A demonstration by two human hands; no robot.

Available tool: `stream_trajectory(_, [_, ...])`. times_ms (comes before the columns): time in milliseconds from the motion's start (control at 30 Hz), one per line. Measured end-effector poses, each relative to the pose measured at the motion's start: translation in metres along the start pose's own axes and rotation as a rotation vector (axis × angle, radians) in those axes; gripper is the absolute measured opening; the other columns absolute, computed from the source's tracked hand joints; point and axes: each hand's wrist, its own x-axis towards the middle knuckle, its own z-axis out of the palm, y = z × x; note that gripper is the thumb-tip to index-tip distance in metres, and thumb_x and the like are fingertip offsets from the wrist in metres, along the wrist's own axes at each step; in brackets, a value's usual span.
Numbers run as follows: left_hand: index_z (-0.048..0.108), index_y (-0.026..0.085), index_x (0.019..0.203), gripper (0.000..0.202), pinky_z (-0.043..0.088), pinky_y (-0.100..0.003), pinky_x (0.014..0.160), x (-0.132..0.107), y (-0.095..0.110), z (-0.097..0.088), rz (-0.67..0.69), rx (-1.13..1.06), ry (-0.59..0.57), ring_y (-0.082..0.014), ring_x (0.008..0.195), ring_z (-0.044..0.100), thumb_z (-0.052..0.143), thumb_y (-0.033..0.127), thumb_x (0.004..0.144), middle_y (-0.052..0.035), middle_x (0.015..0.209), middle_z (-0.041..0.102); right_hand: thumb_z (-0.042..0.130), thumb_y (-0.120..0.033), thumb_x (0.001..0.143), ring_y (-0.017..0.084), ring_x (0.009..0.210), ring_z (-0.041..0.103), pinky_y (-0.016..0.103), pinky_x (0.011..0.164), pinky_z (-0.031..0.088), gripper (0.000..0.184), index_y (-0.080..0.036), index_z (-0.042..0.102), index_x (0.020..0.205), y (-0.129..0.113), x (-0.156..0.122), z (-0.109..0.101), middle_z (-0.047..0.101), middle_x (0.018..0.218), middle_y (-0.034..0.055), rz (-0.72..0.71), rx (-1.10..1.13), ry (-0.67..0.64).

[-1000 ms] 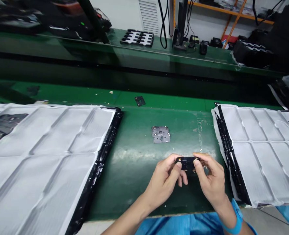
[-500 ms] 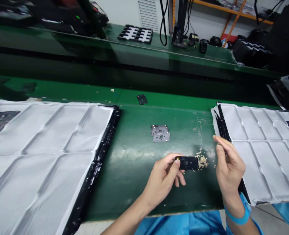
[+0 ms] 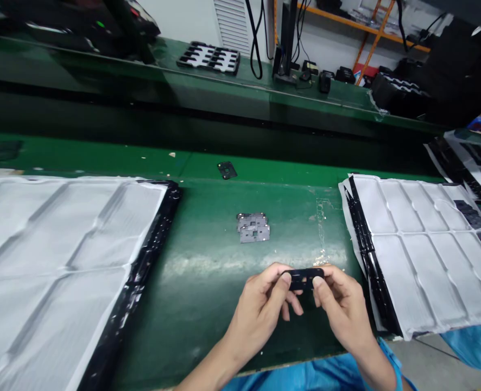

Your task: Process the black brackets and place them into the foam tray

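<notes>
Left hand (image 3: 260, 304): pinching black plate's left end.
Right hand (image 3: 342, 304): back from beside the plate, now pinching its right end.
Black plate (image 3: 301, 273): over green bench (image 3: 200, 304), nearer than grey plates (image 3: 247, 235).
Effect: apparently steadied for two-handed handling.

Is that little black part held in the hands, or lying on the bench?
Held: the left hand pinches one end of the black part and the right hand the other, over the green bench.
</notes>
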Motion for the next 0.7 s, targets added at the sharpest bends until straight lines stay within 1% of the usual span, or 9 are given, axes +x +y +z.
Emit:
stream_trajectory(67, [0.064,0.016,0.088,0.036,0.049,-0.019,0.046,0.0,0.001,0.001,-0.003,-0.005,-0.002,-0.0117,0.043,0.062,0.054,0.049,0.102,-0.0023,0.058,0.071,0.056,-0.036,0.106,0.012,0.052,0.056,0.023,0.051,0.046,0.027,-0.018,0.071,0.093,0.002,-0.002,0.005,0.059,0.062,-0.0024,0.051,0.047,0.027])
stream_trajectory(133, [0.062,0.017,0.086,0.036,0.048,-0.019,0.045,0.0,0.002,0.002,-0.027,-0.026,-0.004,-0.0115,0.042,0.061,0.055,0.049,0.101,-0.0028,0.056,0.072,0.057,-0.037,0.106,0.012,0.048,0.053,0.022,0.048,0.043,0.027,-0.017,0.07,0.093,0.004,-0.004,0.007,0.056,0.058,-0.0038,0.08,0.08,0.031])
stream_trajectory(200, [0.061,0.017,0.085,0.034,0.047,-0.018,0.044,0.0,0.001,0.001,-0.064,-0.068,-0.004,-0.0114,0.041,0.06,0.056,0.048,0.099,-0.0036,0.055,0.072,0.058,-0.036,0.106,0.012,0.048,0.055,0.022,0.047,0.045,0.025,-0.017,0.071,0.094,0.006,-0.006,0.008,0.057,0.06,-0.003,0.065,0.097,0.024])
stream_trajectory(367, [0.063,0.015,0.086,0.031,0.046,-0.019,0.04,0.002,-0.002,0.0,-0.168,-0.192,0.02,-0.0136,0.04,0.062,0.057,0.045,0.096,-0.0046,0.053,0.072,0.058,-0.025,0.105,0.015,0.057,0.06,0.026,0.055,0.051,0.021,-0.02,0.077,0.1,0.007,-0.009,0.011,0.06,0.072,0.0009,-0.105,0.012,0.045])
stream_trajectory(433, [0.064,0.015,0.086,0.031,0.044,-0.018,0.038,0.001,-0.003,0.001,-0.196,-0.213,0.046,-0.0145,0.041,0.063,0.056,0.044,0.095,-0.0044,0.052,0.071,0.058,-0.025,0.105,0.015,0.06,0.061,0.026,0.057,0.052,0.02,-0.02,0.078,0.103,0.007,-0.009,0.012,0.061,0.075,0.002,-0.112,0.007,0.029])
stream_trajectory(500, [0.065,0.014,0.088,0.032,0.041,-0.018,0.037,-0.001,-0.003,0.004,-0.201,-0.197,0.087,-0.0139,0.039,0.061,0.057,0.045,0.095,-0.0026,0.049,0.068,0.059,-0.029,0.105,0.014,0.058,0.061,0.025,0.055,0.052,0.021,-0.02,0.077,0.111,0.008,-0.007,0.012,0.062,0.074,0.0012,-0.035,0.076,0.012])
stream_trajectory(600, [0.066,0.014,0.09,0.034,0.042,-0.018,0.039,-0.004,-0.003,0.008,-0.198,-0.151,0.123,-0.012,0.034,0.055,0.059,0.047,0.093,-0.0001,0.043,0.065,0.062,-0.037,0.104,0.012,0.049,0.058,0.022,0.049,0.049,0.027,-0.02,0.071,0.122,0.012,-0.003,0.011,0.062,0.063,-0.0027,0.121,0.228,0.025])
stream_trajectory(633, [0.066,0.014,0.09,0.034,0.042,-0.018,0.039,-0.005,-0.003,0.008,-0.203,-0.15,0.121,-0.0115,0.033,0.054,0.06,0.047,0.093,0.0002,0.042,0.065,0.064,-0.039,0.103,0.012,0.047,0.056,0.021,0.047,0.048,0.029,-0.019,0.07,0.122,0.014,-0.002,0.011,0.061,0.06,-0.0038,0.15,0.268,0.038])
stream_trajectory(700, [0.065,0.015,0.087,0.033,0.04,-0.018,0.038,-0.006,-0.002,0.009,-0.224,-0.183,0.107,-0.0104,0.032,0.051,0.061,0.047,0.092,0.0008,0.041,0.064,0.067,-0.043,0.101,0.009,0.042,0.053,0.018,0.043,0.044,0.028,-0.019,0.071,0.115,0.017,0.0,0.013,0.06,0.058,-0.0047,0.175,0.324,0.062])
